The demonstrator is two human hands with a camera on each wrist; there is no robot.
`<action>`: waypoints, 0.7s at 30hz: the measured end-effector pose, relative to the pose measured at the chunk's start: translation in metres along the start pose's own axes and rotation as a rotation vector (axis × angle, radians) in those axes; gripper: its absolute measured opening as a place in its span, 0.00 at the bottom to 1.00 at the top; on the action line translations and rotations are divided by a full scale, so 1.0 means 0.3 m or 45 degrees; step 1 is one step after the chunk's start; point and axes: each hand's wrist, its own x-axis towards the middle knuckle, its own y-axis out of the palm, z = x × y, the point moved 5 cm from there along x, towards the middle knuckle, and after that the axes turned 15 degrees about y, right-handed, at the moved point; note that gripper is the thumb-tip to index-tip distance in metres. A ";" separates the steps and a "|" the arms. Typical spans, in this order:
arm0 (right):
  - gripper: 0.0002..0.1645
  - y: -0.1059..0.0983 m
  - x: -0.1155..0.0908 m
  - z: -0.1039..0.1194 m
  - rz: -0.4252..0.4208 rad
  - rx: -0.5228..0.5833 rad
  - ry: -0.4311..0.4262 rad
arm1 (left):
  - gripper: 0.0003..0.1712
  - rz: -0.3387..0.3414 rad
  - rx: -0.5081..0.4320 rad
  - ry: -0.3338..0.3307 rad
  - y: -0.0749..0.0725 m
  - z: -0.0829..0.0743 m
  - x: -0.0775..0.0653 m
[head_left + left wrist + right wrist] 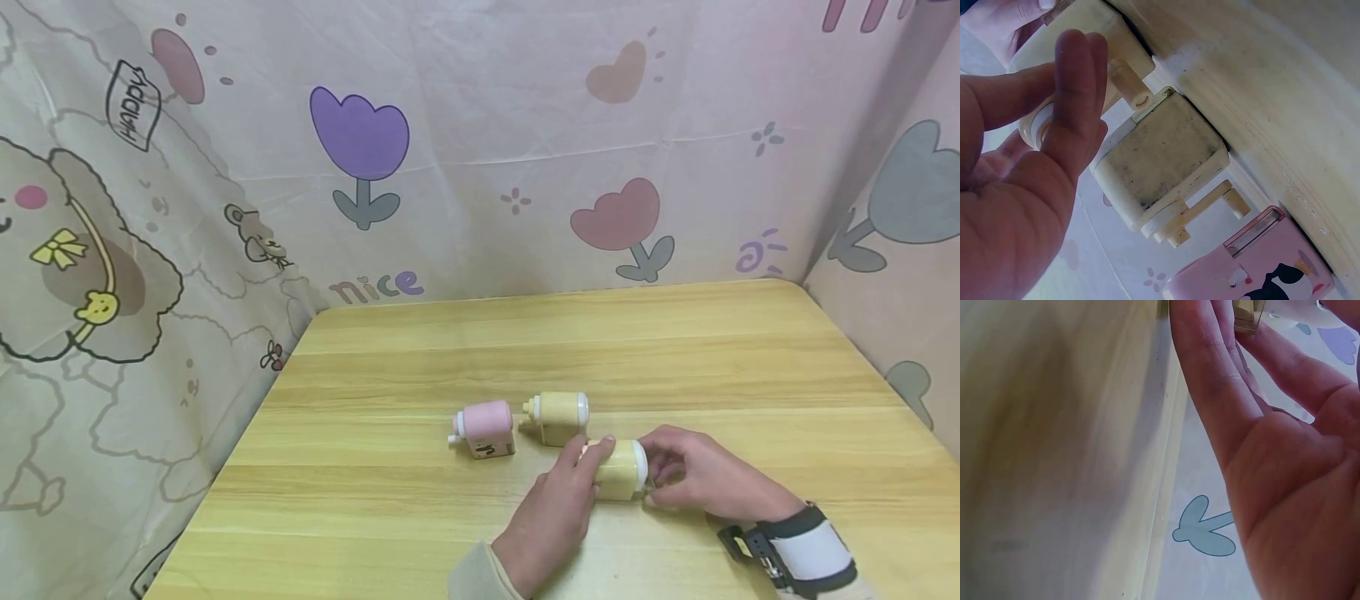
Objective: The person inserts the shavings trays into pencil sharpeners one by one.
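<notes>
A pale yellow hand-crank pencil sharpener lies between both hands near the table's front, its white-rimmed end facing right. My left hand holds its crank end from the left, with the crank handle showing beyond the fingers in the left wrist view. At the opposite end my right hand pinches a small clear part, apparently the shavings drawer, low at the rim; fingers hide much of it. Just behind stands a second yellow pencil sharpener. To its left is a pink pencil sharpener with a cartoon print.
The wood-grain table carries the sharpeners. A printed cloth with flowers and cartoon figures hangs behind the table and along both sides. A dark strap with a white panel circles the right wrist.
</notes>
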 end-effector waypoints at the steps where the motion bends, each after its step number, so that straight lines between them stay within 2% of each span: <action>1: 0.33 0.000 -0.001 0.002 0.001 0.001 -0.001 | 0.35 -0.001 -0.004 -0.001 0.001 0.000 0.001; 11: 0.35 0.004 -0.003 0.010 -0.004 -0.010 0.028 | 0.35 -0.004 0.012 0.000 0.002 -0.006 0.003; 21: 0.32 0.013 -0.002 0.013 -0.062 -0.049 -0.006 | 0.36 -0.019 0.013 0.032 -0.005 -0.001 0.006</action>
